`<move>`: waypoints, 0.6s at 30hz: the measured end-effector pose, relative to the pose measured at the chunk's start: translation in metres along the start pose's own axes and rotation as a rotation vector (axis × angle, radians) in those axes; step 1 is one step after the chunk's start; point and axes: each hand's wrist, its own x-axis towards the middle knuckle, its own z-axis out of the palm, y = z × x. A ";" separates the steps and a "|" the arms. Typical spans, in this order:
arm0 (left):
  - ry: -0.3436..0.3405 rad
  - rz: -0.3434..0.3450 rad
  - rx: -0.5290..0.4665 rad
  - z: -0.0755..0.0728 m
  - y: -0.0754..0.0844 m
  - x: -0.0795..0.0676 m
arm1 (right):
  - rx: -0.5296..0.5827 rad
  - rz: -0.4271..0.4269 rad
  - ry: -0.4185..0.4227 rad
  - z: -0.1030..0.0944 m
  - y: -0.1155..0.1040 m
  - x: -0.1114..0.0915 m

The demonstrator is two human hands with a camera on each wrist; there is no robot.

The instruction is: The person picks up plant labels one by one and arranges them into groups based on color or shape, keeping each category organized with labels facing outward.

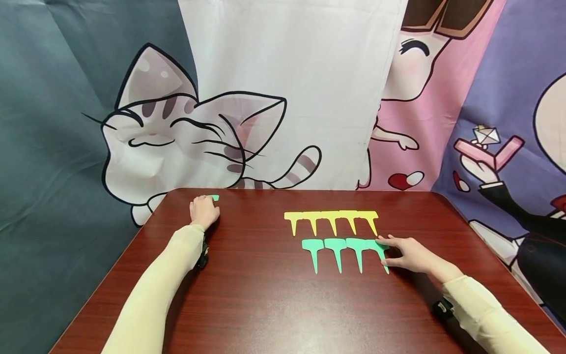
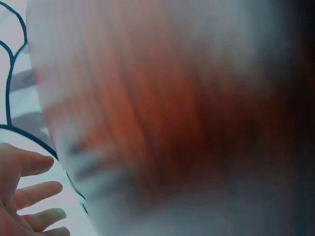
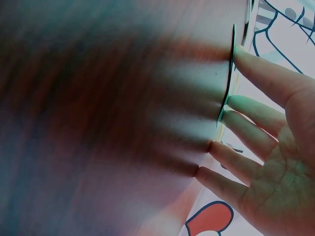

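My left hand [image 1: 205, 210] reaches to the table's far left, beside a green T-shaped plant label [image 1: 215, 197] that is mostly hidden. The left wrist view shows its fingers [image 2: 39, 195] spread with nothing visible between them. My right hand [image 1: 409, 253] rests its fingertips on the rightmost label [image 1: 381, 250] of a green row; the right wrist view shows this label [image 3: 228, 78] edge-on, flat on the table under straight fingers. To its left lie more green labels [image 1: 335, 245], stems toward me. Behind them runs a row of several yellow plant labels [image 1: 330, 216].
The dark red wooden table [image 1: 247, 295] has its far edge against a hanging cloth [image 1: 309, 73] printed with a cartoon cat and figures. Both wrists wear black bands.
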 end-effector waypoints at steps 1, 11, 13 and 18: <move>0.001 -0.007 0.006 0.000 -0.003 0.002 | 0.002 0.000 -0.003 0.000 0.000 0.000; 0.006 -0.095 0.004 0.005 -0.019 0.011 | -0.001 -0.015 0.004 -0.001 0.001 0.002; -0.011 -0.117 0.002 0.005 -0.020 0.011 | 0.001 -0.014 0.000 0.000 0.001 0.002; -0.042 -0.143 -0.002 0.003 -0.021 0.012 | 0.004 -0.002 -0.012 0.000 0.000 0.001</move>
